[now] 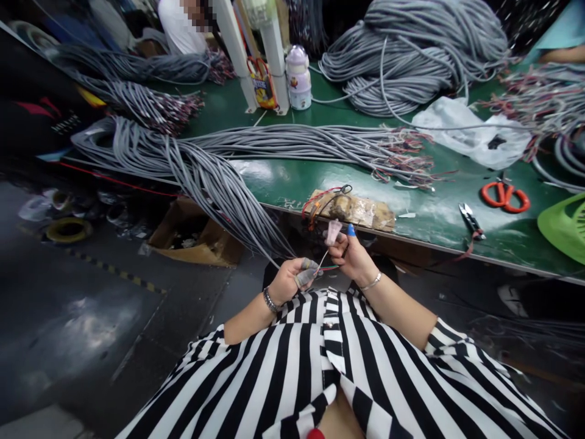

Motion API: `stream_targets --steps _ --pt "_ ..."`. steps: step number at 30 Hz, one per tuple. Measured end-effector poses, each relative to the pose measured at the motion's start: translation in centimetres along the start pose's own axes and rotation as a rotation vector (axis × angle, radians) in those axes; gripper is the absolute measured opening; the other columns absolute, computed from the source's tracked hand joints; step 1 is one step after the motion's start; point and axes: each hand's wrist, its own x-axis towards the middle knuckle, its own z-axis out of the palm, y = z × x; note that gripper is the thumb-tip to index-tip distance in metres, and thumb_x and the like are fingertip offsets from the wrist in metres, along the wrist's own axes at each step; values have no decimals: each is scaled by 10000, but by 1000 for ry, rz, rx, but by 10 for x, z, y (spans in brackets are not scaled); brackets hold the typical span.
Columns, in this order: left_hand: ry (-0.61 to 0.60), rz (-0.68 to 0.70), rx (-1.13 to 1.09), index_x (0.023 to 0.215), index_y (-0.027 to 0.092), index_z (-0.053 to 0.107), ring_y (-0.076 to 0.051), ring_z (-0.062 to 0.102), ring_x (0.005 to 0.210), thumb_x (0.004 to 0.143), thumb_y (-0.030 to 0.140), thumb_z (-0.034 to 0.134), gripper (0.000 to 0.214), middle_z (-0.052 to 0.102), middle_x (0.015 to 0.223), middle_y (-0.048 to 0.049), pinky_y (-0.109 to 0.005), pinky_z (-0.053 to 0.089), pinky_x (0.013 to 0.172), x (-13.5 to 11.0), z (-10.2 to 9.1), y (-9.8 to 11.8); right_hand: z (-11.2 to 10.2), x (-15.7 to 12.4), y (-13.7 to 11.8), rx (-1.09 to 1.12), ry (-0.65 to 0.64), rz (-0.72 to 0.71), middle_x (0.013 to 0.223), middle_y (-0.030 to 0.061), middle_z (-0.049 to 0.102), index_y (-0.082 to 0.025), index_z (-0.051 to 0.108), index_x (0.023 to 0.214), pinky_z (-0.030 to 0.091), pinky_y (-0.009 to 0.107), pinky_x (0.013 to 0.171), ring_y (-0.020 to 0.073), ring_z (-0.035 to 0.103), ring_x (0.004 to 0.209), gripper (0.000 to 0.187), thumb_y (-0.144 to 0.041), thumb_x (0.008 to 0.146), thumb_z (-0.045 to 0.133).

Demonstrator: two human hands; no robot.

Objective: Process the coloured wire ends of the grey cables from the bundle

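My left hand, with grey covers on some fingertips, is closed on the end of a grey cable. Thin coloured wires run from there toward my right hand. That hand is closed in a pinch on the wires, and a blue cover sits on one raised fingertip. A pale pinkish piece shows at its fingers; its kind is unclear. Behind my left hand, a thick bundle of grey cables hangs over the table edge.
On the green table lie a worn wooden block, orange-handled scissors, small cutters, a plastic bag and a green basket. A large cable coil and a bottle stand behind. A cardboard box is below left.
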Motion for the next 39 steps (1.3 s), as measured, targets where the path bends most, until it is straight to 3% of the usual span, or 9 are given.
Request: stream_targets --steps 4,9,17,27,33,39 --pt "57 31 14 770 116 656 -43 402 393 709 531 763 433 545 495 26 -175 277 382 5 -2 4 6 1 -9 -114 4 10 663 -13 575 -174 585 794 52 175 349 32 229 414 538 -702 717 651" --pt "66 48 43 795 116 663 -37 394 398 720 528 755 429 552 503 30 -168 289 388 18 -1 8 12 1 -14 -205 24 -39 543 -46 476 -148 595 724 85 174 348 25 231 412 497 -624 682 733" --pt "46 75 46 789 120 651 -38 401 412 715 532 756 432 556 526 30 -170 302 390 36 4 10 8 10 -5 -119 48 -49 609 -4 566 -153 615 733 119 165 347 31 297 416 571 -715 669 692" --pt "26 59 101 743 118 616 -33 393 396 722 540 743 441 536 510 40 -166 282 377 47 6 8 13 16 -2 -44 131 -153 460 -74 375 -137 591 645 131 169 341 20 217 397 523 -624 641 781" --pt "26 59 114 734 121 614 -27 368 376 722 565 730 459 524 499 47 -166 258 367 49 8 10 15 15 2 -4 157 -112 524 -37 482 -146 600 705 137 170 340 28 285 404 543 -673 669 728" --pt "21 56 122 784 117 646 -31 367 379 749 554 718 443 512 487 46 -167 253 374 28 3 6 8 10 5 48 98 -59 649 0 584 -182 573 775 130 154 327 48 332 425 568 -749 737 596"
